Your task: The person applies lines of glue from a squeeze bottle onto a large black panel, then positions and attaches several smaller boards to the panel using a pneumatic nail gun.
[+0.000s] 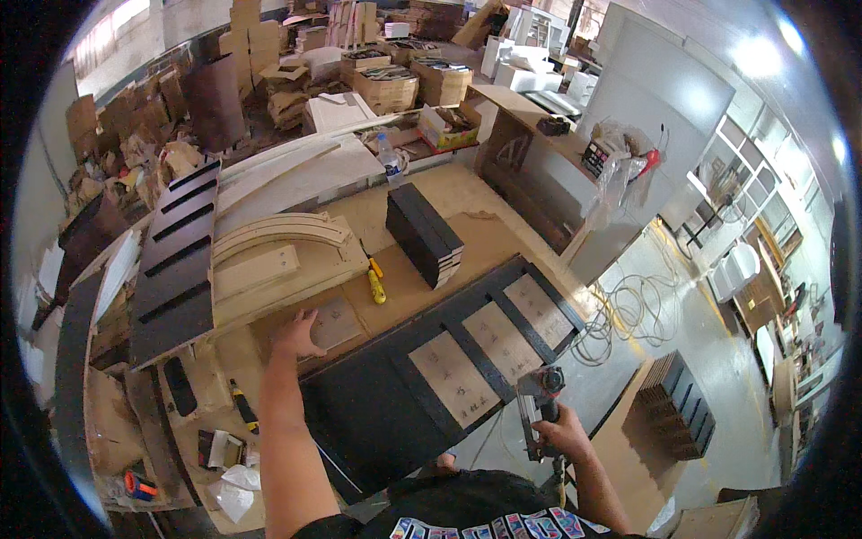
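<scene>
In my right hand (566,435), a black and grey nail gun (541,395) is gripped beside the right end of a long black panel (359,422). Black strips cross this panel, and between them lie light brown rectangular boards (455,375) with handwritten marks. My left hand (298,336) reaches over the workbench, fingers spread, at the left edge of another light brown board (336,324). Whether it touches that board I cannot tell. Beyond the black panel stands a stack of black boards (422,234). A yellow-handled screwdriver (376,286) lies near that stack.
Curved wooden pieces (283,235) and a dark slatted panel (175,260) cover the bench's left side. A plastic bottle (388,156) stands at the back. Coiled hoses (633,301) lie on the floor at right, near a stack of dark-edged boards (675,404).
</scene>
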`<control>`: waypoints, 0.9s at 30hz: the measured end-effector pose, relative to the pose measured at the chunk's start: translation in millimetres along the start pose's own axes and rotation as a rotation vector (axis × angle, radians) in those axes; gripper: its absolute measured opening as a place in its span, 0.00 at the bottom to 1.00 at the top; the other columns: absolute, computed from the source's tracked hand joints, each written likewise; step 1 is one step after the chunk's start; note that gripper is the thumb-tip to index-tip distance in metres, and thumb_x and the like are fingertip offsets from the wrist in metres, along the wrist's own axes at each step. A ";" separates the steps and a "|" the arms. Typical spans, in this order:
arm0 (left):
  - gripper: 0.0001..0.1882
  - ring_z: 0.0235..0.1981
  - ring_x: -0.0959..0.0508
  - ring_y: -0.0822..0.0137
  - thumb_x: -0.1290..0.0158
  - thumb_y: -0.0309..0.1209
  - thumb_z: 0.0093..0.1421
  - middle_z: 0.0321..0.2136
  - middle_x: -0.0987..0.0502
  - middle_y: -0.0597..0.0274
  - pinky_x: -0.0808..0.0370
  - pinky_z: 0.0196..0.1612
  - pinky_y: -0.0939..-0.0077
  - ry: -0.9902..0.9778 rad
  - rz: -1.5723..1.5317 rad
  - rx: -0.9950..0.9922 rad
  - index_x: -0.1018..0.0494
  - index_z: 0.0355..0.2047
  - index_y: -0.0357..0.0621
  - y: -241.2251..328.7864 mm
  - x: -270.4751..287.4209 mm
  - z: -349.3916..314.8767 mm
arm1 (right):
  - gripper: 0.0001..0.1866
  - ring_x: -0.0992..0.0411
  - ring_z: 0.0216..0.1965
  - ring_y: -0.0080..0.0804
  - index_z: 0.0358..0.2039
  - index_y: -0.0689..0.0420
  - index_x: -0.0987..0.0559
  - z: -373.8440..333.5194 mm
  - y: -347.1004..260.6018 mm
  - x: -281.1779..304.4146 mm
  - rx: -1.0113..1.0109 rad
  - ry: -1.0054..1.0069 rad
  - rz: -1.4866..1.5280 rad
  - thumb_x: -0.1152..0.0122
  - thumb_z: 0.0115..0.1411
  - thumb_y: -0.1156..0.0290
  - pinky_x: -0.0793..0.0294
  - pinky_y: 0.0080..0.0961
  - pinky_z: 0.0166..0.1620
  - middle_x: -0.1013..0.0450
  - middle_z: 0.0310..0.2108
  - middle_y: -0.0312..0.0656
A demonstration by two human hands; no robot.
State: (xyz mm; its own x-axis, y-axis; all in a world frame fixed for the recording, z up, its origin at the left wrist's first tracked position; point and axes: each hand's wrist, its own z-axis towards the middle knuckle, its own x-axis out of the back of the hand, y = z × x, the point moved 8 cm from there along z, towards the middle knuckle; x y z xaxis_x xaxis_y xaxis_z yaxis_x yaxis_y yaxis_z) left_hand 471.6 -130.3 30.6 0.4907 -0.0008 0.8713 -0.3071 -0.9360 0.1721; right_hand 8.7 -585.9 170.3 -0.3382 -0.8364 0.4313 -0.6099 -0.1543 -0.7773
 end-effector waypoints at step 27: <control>0.39 0.78 0.42 0.53 0.32 0.23 0.50 0.78 0.43 0.75 0.27 0.70 0.53 -0.097 0.296 -1.110 0.21 0.60 0.78 206.6 -97.2 -174.7 | 0.19 0.27 0.27 0.22 0.47 0.62 0.22 -7.6 -2.0 -46.1 0.033 -0.112 0.215 0.31 0.56 0.72 0.25 0.26 0.30 0.25 0.30 0.33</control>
State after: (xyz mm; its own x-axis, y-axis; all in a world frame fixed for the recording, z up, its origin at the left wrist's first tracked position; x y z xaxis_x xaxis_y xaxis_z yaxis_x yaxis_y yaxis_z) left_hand 218.0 -262.1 61.8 0.3253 -0.2409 0.9144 -0.9455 -0.0690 0.3182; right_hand 20.0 -543.0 155.5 -0.3750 -0.9046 0.2027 -0.5086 0.0180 -0.8608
